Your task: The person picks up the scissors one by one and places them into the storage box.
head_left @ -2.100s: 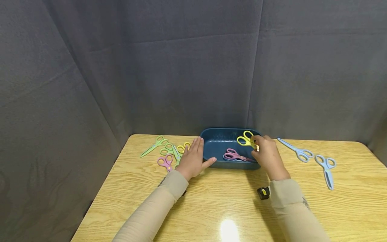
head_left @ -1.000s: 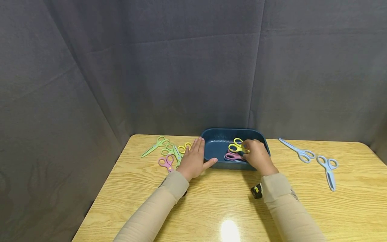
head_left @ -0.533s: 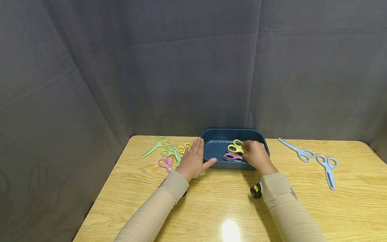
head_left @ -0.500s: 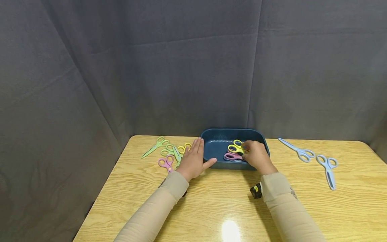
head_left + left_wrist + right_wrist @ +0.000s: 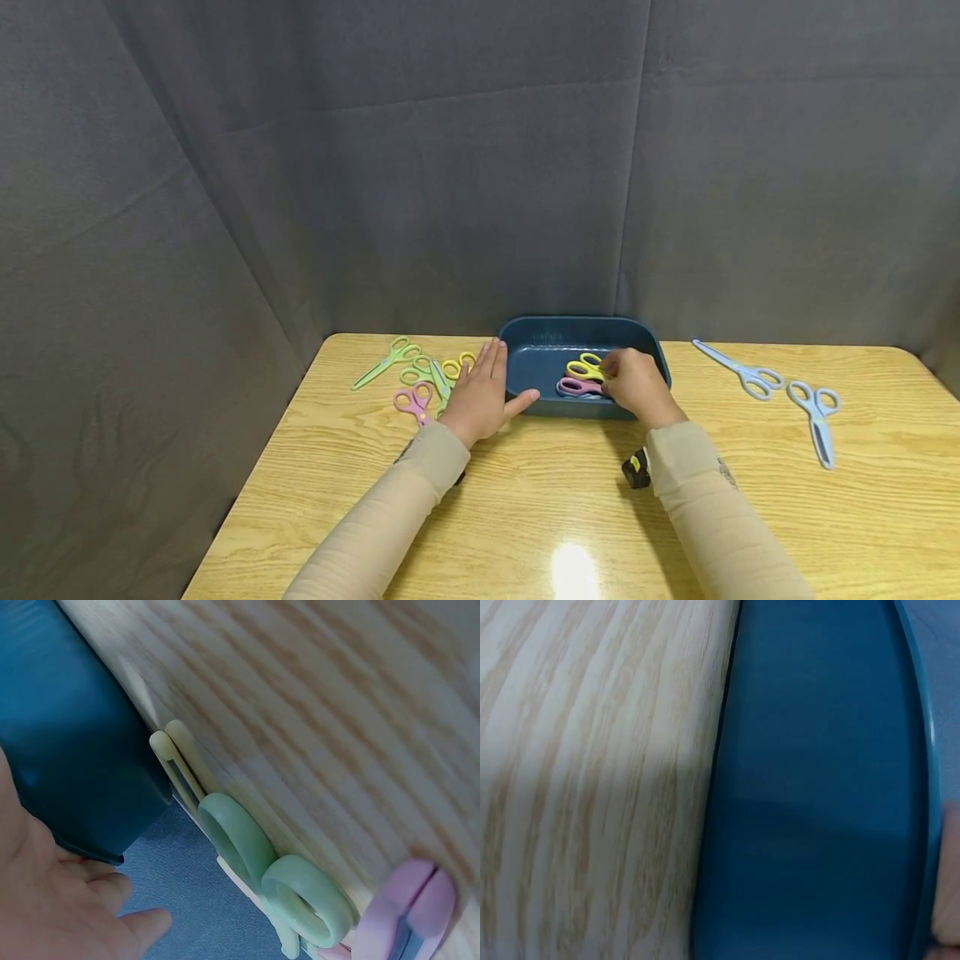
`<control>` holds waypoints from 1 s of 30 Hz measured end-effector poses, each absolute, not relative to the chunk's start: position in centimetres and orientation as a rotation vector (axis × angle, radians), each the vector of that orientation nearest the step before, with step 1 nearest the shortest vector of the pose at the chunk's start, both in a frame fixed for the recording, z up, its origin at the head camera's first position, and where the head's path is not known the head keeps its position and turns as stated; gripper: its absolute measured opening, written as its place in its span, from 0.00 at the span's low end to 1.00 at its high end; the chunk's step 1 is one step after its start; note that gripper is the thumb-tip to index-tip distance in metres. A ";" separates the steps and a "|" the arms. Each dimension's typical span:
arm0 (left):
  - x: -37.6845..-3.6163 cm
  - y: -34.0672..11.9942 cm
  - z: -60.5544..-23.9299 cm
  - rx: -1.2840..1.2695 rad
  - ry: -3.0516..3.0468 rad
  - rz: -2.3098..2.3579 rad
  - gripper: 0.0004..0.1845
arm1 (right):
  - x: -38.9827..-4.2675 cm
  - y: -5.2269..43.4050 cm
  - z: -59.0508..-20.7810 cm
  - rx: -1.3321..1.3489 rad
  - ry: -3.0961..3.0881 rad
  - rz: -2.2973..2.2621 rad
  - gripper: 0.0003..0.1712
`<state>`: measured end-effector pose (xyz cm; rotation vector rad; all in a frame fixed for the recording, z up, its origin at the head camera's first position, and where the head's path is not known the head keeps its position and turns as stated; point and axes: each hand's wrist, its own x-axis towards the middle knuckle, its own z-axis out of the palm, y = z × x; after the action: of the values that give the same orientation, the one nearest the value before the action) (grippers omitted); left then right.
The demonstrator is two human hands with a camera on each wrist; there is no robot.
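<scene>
1. Head view: the right hand (image 5: 637, 387) reaches into a dark blue plastic tub (image 5: 540, 354) with rounded corners and smooth walls, its fingers curled round the blade end of a pair of yellow scissors (image 5: 584, 368).
2. Those scissors lie low inside the tub, their oval loops pointing left of the grip, just above a pair of pink scissors (image 5: 576, 387) lying on the tub's floor.
3. The left hand (image 5: 480, 396) lies flat on the wood-grain table (image 5: 525, 500) with straight fingers, holding nothing; its thumb touches the tub's near left corner.
4. Just left of that hand is a cluster of pastel plastic scissors (image 5: 423, 379) in green, yellow and pink.
5. Well to the right of the grip lie two pale blue scissors (image 5: 780, 392).
6. Left wrist view: rounded matt green loops (image 5: 277, 874) rest on the glossy grain beside the tub.
</scene>
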<state>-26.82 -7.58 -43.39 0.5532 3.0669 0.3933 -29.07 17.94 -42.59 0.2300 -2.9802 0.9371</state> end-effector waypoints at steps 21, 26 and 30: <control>-27.0 -7.7 -43.6 0.542 3.063 0.398 0.52 | -29.4 17.5 -42.5 0.193 -3.070 0.942 0.15; -27.0 -7.6 -43.7 0.537 3.057 0.400 0.52 | -29.3 17.4 -42.5 0.190 -3.057 0.909 0.14; -27.1 -7.4 -43.8 0.528 3.053 0.395 0.52 | -29.1 17.5 -42.5 0.195 -3.042 0.896 0.13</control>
<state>-27.14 -7.43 -43.78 0.5283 3.0526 0.3953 -29.14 17.52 -42.53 0.1947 -3.0422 0.8958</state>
